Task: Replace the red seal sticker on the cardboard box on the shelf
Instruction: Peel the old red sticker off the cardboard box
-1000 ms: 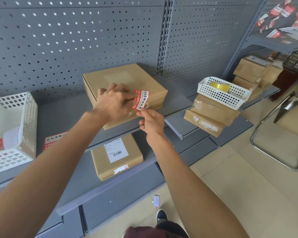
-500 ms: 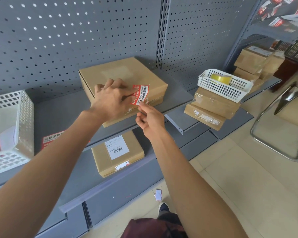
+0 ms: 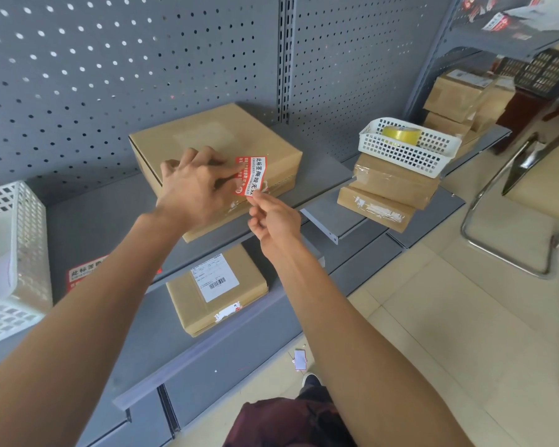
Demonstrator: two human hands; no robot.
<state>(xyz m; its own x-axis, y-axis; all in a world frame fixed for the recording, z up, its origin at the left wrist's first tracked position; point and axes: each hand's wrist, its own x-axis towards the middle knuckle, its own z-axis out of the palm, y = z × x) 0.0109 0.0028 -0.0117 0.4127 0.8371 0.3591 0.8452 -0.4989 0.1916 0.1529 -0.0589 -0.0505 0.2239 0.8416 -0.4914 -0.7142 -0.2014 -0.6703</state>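
On the grey shelf [image 3: 88, 221], the left hand [image 3: 194, 185] lay over the front of the cardboard box [image 3: 217, 140], its fingers pressing the red seal sticker [image 3: 251, 175] near the front edge, apparently to steady both. To its right, the right hand [image 3: 273, 217] pinched the sticker's lower corner between thumb and fingertips, other fingers loosely curled, seemingly to peel or seat it. Farther right sat a white basket [image 3: 407, 146] atop stacked parcels.

Left grip [image 3: 194, 188] flat, right grip [image 3: 273, 217] pinching.
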